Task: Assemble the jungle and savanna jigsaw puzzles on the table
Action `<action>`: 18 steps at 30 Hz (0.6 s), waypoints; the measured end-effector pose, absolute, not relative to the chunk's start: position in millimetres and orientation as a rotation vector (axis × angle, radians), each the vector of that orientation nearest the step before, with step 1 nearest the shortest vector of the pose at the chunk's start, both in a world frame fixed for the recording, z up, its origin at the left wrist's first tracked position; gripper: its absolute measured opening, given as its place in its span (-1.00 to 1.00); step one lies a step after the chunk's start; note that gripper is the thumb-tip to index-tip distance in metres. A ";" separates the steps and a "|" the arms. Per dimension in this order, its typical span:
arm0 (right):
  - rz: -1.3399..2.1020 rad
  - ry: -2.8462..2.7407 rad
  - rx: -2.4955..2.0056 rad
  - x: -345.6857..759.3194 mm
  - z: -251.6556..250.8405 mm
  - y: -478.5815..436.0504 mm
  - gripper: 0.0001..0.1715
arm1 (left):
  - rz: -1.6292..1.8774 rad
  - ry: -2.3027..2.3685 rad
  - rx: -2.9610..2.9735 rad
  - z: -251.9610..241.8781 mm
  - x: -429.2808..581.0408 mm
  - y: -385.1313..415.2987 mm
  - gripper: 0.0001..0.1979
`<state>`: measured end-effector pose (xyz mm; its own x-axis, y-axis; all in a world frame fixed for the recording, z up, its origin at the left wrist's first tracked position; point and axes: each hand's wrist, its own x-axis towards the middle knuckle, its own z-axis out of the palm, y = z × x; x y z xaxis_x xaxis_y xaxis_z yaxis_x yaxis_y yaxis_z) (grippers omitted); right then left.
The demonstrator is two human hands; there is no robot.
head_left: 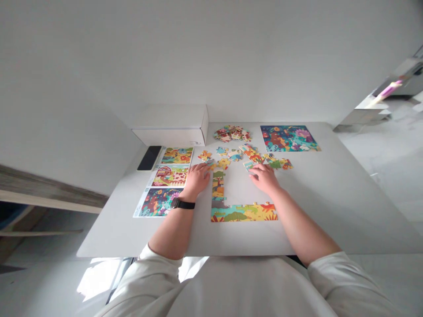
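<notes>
Standing in the room, I observe a seated person in a pale short-sleeved top with both bare hands at a smooth light-grey table (317, 193). The left hand (197, 179) lies palm down, fingers extended and close together, tips at a small yellow-and-blue cardboard jigsaw piece (211, 166); whether they grip it, I cannot tell. The right hand (265, 178) has thumb and forefinger slightly apart, tips at a pale teal-and-white cardboard jigsaw piece (246, 166) lying on the surface. Between the hands and nearer the body, a joined L-shaped section of multicoloured animal jigsaw (233, 216) lies flat. Just beyond the fingertips are scattered loose multicoloured pieces (235, 155); farther out, a heaped pile of mixed pieces (228, 134). Left of the left fingers: a white sheet printed with three colourful pictures (170, 177). Beyond the right fingers, to the right: a dark-blue rectangular illustrated sheet (289, 138).
</notes>
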<state>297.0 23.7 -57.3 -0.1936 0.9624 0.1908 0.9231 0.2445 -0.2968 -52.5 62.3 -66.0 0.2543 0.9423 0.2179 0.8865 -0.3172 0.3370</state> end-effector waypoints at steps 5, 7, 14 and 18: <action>0.155 -2.224 -1.590 294.0 -65.2 25.4 -0.67 | 0.517 1.782 2.356 -67.7 -47.9 62.9 -0.54; 0.166 -2.231 -1.560 293.6 -66.1 25.1 -0.65 | 0.484 1.801 2.339 -66.0 -45.1 62.2 -0.51; 0.183 -2.195 -1.503 294.5 -62.9 27.5 -0.61 | 0.509 1.665 2.416 -57.9 -33.1 59.7 -0.47; 0.179 -2.168 -1.512 294.6 -57.4 31.1 -0.60 | 0.447 1.406 2.522 -56.9 -24.2 56.0 -0.51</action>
